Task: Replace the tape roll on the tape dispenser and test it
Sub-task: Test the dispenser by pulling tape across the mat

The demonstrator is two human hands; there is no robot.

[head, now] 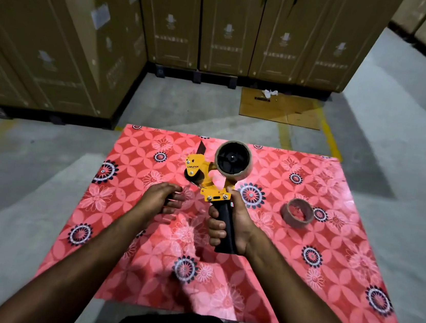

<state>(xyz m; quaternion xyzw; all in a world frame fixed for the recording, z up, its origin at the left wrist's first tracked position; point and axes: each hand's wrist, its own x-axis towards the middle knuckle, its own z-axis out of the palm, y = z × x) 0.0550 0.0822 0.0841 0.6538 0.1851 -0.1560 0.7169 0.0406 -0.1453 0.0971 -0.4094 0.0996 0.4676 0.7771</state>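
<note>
tape dispenser (210,185) gripped in right hand (231,225), left hand (160,200) just beside, seemingly empty

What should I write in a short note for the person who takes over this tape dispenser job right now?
Right hand: grips the black handle of the tape dispenser, held upright over the red floral sheet.
Left hand: free, fingers loosely curled, just left of the dispenser, holding nothing that I can see.
Tape roll: sits on the dispenser's black hub.
Empty cardboard core: lies on the sheet, to the right.
Done: old core off, roll mounted.
Left: probably thread the tape end through the front, then test it. Whether the tape is threaded cannot be seen.
</note>
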